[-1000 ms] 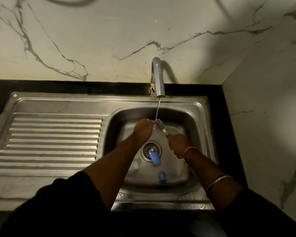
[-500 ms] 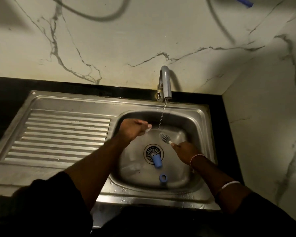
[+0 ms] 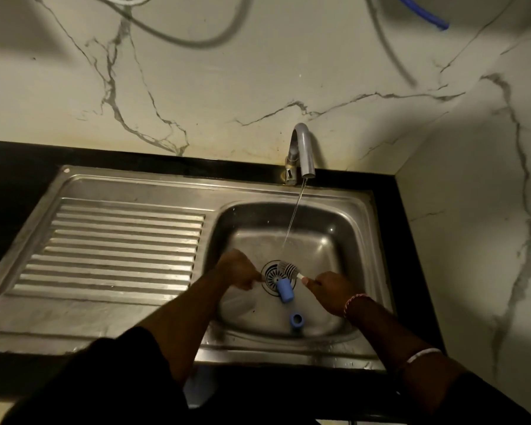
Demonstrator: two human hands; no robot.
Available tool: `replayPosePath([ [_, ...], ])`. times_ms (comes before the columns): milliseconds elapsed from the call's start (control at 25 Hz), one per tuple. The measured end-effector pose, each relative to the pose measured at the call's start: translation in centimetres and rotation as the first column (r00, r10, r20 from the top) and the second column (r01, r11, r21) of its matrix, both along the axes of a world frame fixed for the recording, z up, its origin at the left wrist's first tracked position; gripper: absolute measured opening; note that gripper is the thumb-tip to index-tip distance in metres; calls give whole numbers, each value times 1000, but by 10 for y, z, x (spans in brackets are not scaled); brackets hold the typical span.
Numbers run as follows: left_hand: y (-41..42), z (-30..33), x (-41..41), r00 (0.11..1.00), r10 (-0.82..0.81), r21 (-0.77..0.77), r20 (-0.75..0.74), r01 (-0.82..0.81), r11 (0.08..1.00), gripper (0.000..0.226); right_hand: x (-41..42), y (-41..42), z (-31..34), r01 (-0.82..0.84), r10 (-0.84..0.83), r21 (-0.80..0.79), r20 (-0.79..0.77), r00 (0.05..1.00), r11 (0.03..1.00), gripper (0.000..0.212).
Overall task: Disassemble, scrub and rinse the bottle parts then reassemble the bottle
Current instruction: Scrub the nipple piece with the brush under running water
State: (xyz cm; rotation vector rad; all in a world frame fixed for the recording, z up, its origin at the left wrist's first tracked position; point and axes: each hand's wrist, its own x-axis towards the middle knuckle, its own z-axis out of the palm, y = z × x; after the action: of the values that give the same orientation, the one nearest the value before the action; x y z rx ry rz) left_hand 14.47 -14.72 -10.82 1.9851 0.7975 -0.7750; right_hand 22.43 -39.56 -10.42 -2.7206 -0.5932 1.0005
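Here, sink (image 3: 362, 216): a steel basin with a ribbed draining board (image 3: 120, 250) to its left, set in a black counter below a marbled wall.
Tap (image 3: 304, 148): a curved grey spout at the back rim; a thin stream of water (image 3: 293, 222) falls from it into the basin, landing behind the drain (image 3: 270, 273).
Right hand (image 3: 330, 291): low over the basin, right of the drain, fingers curled round the handle of a small brush (image 3: 288, 269), pinching it near the white neck; the bristle head points left and sits over the drain.
Left hand (image 3: 238, 273): low over the basin, just left of the drain, fingers curled with their tips pointing toward the brush; whether they pinch some small part cannot be told in the dim light.
Blue tube part (image 3: 284, 289): lies on the basin floor at the front edge of the drain, between the two hands, touched by neither.
Blue ring part (image 3: 296, 321): lies nearer the front wall of the basin, apart from the tube.
Wrists: a beaded band and a pale bangle on the right arm; dark sleeves on both.
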Motion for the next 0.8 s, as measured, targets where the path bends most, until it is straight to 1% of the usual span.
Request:
replayPosePath([
  [80, 15, 36, 26, 976, -66, -72, 207, 82, 994, 26, -4, 1, 2, -14, 14, 11, 13, 1000, 1000, 52],
  [160, 34, 91, 52, 940, -74, -96, 333, 112, 989, 28, -4, 0, 3, -12, 12, 10, 37, 999, 1000, 53],
  [240, 45, 123, 62, 915, 18, -275, 402, 102, 956, 33, -2, -4, 5, 31, -32, 25, 39, 999, 999, 56],
  [280, 45, 123, 60, 904, 161, -426, 396, 25, 904, 35, -2, -6, 4, 72, -73, 44, 24, 997, 996, 58],
  [320, 45, 106, 50, 877, 345, -602, 335, -82, 794, 35, -3, -9, 4, 108, -108, 62, 5, 994, 992, 60],
  [360, 38, 78, 37, 837, 498, -723, 228, -197, 662, 31, -5, -11, 3, 141, -141, 73, -9, 990, 987, 62],
  [400, 23, 49, 21, 816, 573, -731, 80, -342, 590, 23, -6, -14, 2, 170, -169, 78, -18, 985, 982, 64],
  [440, 9, 18, 7, 804, 595, -610, -11, -477, 633, 17, -8, -16, 0, 185, -184, 72, -22, 983, 980, 65],
  [480, -6, -5, -8, 839, 544, -398, -10, -502, 768, 15, -9, -18, -2, 186, -185, 61, -22, 983, 981, 65],
  [520, -14, -16, -11, 924, 380, -196, 36, -366, 910, 19, -10, -20, -4, 184, -183, 50, -23, 983, 982, 66],
  [560, -15, -7, -3, 969, 242, -48, 55, -239, 970, 22, -9, -21, -4, 185, -184, 51, -20, 983, 981, 66],
  [600, -11, 12, 17, 974, 188, -11, 125, -188, 982, 23, -7, -20, -3, 203, -201, 61, -28, 979, 977, 66],
  [680, 4, 72, 51, 952, 40, -128, 304, -1, 992, 25, -6, -18, 0, 216, -214, 72, -38, 976, 974, 65],
  [720, 14, 109, 63, 932, -26, -192, 362, 102, 976, 28, -6, -17, 2, 213, -211, 72, -31, 977, 974, 65],
  [760, 24, 141, 74, 918, -51, -243, 393, 158, 957, 31, -5, -16, 4, 215, -213, 79, -25, 977, 974, 65],
  [800, 32, 161, 80, 908, -89, -260, 409, 209, 943, 33, -5, -14, 5, 219, -218, 92, -22, 976, 971, 64],
])
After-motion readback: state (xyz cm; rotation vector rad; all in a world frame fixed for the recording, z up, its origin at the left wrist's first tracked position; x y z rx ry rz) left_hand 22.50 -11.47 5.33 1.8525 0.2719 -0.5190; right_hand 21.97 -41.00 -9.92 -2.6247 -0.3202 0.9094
